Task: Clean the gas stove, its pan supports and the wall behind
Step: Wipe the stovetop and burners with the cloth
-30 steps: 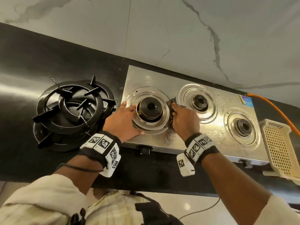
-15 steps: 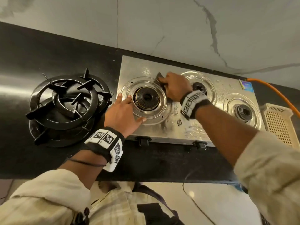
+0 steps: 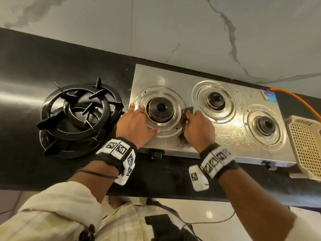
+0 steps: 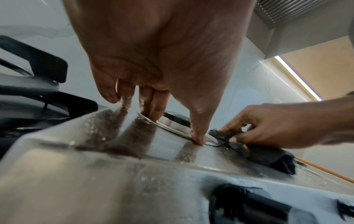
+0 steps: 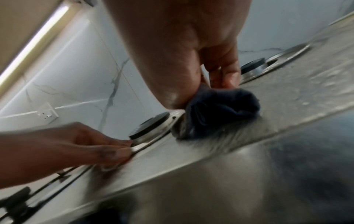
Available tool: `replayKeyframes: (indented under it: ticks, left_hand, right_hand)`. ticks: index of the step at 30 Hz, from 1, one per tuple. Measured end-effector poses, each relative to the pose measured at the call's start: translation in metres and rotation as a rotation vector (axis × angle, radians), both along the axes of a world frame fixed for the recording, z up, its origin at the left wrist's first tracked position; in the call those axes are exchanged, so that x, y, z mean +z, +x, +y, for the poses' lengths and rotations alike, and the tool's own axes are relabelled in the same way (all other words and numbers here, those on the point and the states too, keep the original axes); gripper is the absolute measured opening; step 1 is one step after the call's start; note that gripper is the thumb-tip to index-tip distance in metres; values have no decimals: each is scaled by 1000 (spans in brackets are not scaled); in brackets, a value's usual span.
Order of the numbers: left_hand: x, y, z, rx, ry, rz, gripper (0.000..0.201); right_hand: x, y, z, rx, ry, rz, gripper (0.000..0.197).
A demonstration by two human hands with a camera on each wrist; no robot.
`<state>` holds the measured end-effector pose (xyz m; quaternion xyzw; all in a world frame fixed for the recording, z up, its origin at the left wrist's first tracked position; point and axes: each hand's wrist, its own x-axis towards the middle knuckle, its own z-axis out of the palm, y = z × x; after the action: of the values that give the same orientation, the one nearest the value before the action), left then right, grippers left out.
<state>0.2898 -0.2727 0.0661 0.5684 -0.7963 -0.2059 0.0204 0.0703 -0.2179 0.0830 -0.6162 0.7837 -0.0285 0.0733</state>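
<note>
A steel three-burner gas stove [image 3: 231,134] sits on a black counter, wet and streaked. My left hand [image 3: 133,122] lies flat with straight fingers on the stove's left side, against the ring of the left burner [image 3: 160,110]. My right hand [image 3: 198,129] grips a dark blue cloth [image 5: 222,110] and presses it on the steel just right of that ring. In the left wrist view the cloth [image 4: 264,154] lies bunched under the right hand's fingers. The black pan supports [image 3: 76,115] are stacked on the counter left of the stove. The white marble wall [image 3: 173,32] rises behind.
A cream perforated plastic tray [image 3: 305,145] sits at the stove's right end. An orange gas hose [image 3: 295,100] runs from the stove's back right corner. Two black knobs [image 3: 156,153] stick out of the stove's front face. A cable hangs below the counter edge.
My right hand with the cloth has swept from behind the left burner's ring back toward the front, down its right side. My left hand has stayed pressed on the stove.
</note>
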Motion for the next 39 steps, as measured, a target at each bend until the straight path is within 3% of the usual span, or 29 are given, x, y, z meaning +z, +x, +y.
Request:
replayKeyframes:
  ticks: [2, 5, 7, 11, 17, 29, 33, 39]
  left_hand:
    - [0, 0, 0, -9, -2, -11, 81]
    - [1, 2, -1, -25, 3, -16, 79]
    - [0, 3, -1, -32, 9, -10, 76]
    - [2, 4, -1, -42, 10, -4, 71]
    - [2, 8, 8, -49, 7, 41, 54]
    - [5, 4, 11, -84, 8, -23, 49]
    - [1, 6, 15, -127, -36, -37, 67]
    - [0, 10, 9, -156, -45, -79, 92]
  right_hand:
    - [4, 4, 15, -62, 29, -88, 31]
    - [8, 2, 15, -132, -106, -234, 39]
    - [5, 6, 6, -81, -151, -220, 35]
    - [-15, 21, -18, 47, -61, -89, 22]
    - [-9, 0, -54, 205, -43, -77, 27]
    - [0, -21, -108, 360, -97, -104, 30]
    - [-7, -23, -91, 299, -108, -146, 30]
    - [-35, -4, -6, 110, -249, -226, 31]
